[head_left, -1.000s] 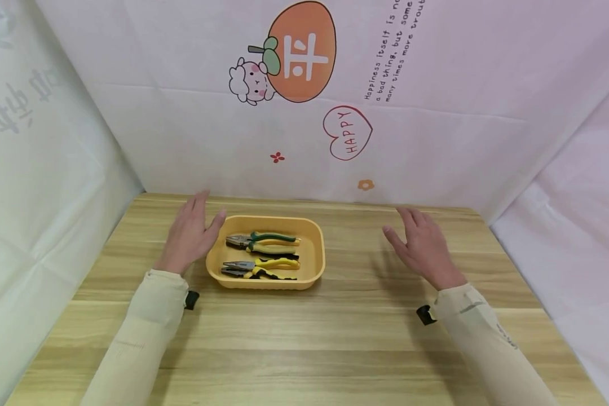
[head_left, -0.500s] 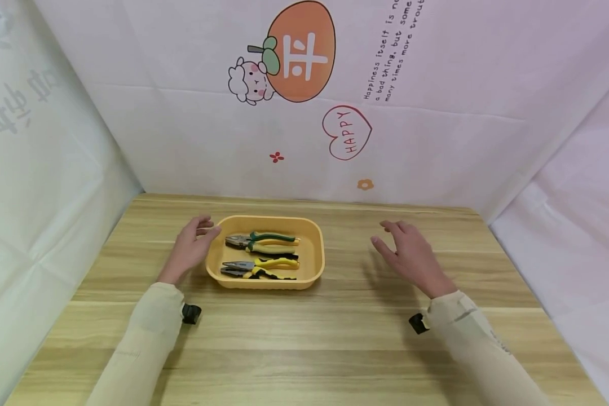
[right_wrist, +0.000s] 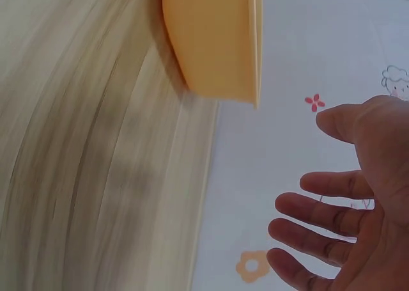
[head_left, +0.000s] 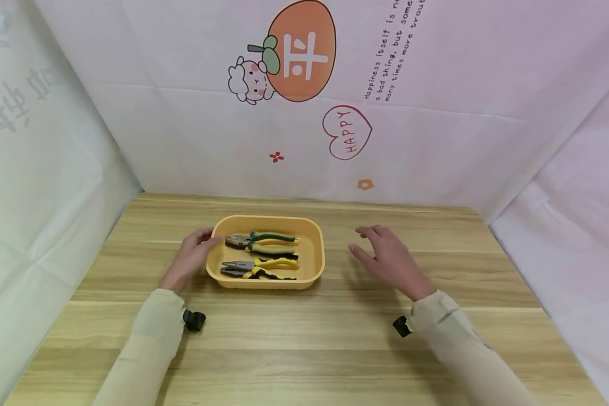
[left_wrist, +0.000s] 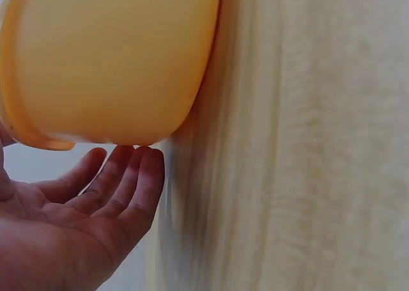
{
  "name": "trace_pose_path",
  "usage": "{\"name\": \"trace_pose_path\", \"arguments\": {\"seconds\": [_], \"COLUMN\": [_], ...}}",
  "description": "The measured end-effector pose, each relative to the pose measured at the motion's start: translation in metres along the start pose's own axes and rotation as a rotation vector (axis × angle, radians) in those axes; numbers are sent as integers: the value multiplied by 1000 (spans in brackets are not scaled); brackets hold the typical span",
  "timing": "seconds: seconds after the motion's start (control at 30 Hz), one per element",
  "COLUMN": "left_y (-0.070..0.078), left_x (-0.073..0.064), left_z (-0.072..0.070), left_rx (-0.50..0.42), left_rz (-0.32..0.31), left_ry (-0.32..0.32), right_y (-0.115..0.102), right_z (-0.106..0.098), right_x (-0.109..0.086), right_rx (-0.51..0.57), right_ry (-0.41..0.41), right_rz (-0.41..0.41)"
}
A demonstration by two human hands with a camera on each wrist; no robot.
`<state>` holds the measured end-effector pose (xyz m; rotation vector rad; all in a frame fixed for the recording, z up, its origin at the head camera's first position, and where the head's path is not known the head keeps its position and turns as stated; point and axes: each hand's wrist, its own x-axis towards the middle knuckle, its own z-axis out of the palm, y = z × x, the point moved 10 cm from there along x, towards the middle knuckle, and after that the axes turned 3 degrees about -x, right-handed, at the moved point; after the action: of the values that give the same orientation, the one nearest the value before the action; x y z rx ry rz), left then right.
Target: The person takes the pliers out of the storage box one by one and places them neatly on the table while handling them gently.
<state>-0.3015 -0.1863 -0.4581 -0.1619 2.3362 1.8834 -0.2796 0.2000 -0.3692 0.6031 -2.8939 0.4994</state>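
In the head view, a shallow orange-yellow tray (head_left: 314, 254) stands left of centre on the wooden tabletop. Inside lie pliers with green and olive handles (head_left: 273, 237) and, nearer the front, pliers with yellow-and-black handles (head_left: 276, 263); both heads point left. My left hand (head_left: 189, 256) is at the tray's left end, its thumb by the rim. In the left wrist view, its gently bent fingertips (left_wrist: 150, 158) meet or nearly meet the outer wall. Right of the tray, my right hand (head_left: 393, 259) hovers apart from it, fingers spread and holding nothing.
The wooden table (head_left: 294, 349) extends in front of the tray and to both sides. A white printed cloth (head_left: 182, 135) hangs behind the table's far edge, and white sheets flank it. Black wrist devices (head_left: 195, 321) sit on both sleeves.
My left hand has come down and toward me to the tray's left end. My right hand has moved left, closer to the tray. Tray and pliers stay where they were.
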Motion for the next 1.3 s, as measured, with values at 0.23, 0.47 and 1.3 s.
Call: {"name": "trace_pose_path", "arguments": {"seconds": [0.23,0.47,1.3], "left_y": [-1,-7,-6], "left_x": [-1,1,0], "left_z": [0,-1,1], "left_rx": [-23,-68,-85], "left_rz": [3,-12,-1], "left_ry": [16,8,-12], "right_y": [-20,-45,-110], "right_z": [3,5,50], "right_x": [7,17,49], "right_rx": [17,21,8], "right_ry": [-21,-4,-172], "right_rz": [-30,-101,-216]}}
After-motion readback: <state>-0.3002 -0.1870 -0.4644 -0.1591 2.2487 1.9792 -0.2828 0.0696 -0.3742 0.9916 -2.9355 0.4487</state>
